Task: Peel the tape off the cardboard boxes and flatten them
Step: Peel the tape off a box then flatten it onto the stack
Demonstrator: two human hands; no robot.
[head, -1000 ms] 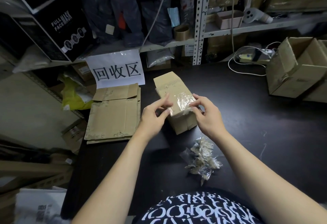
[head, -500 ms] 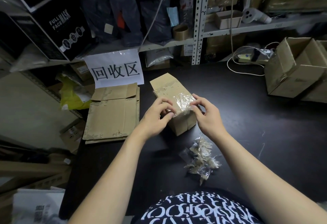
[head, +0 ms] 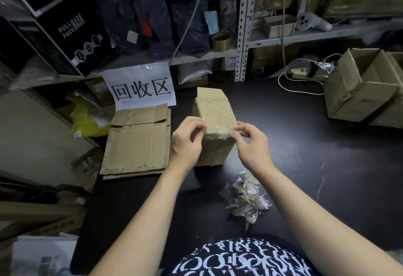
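A small brown cardboard box stands on the black table in the middle of the head view, its far flap open. Clear tape wraps its near top edge, crinkled and partly lifted. My left hand sits at the box's left near corner, fingers curled and pinching the tape's left end. At the right near corner, my right hand pinches the lifted tape between thumb and fingers.
A stack of flattened cardboard lies left of the box under a white paper sign. A pile of peeled tape scraps lies near my right forearm. Open cardboard boxes stand at the far right. Cluttered shelves back the table.
Both hands have shifted to the box's near top edge. The tape strip that lay along the box's top is now bunched at that edge between my fingers.
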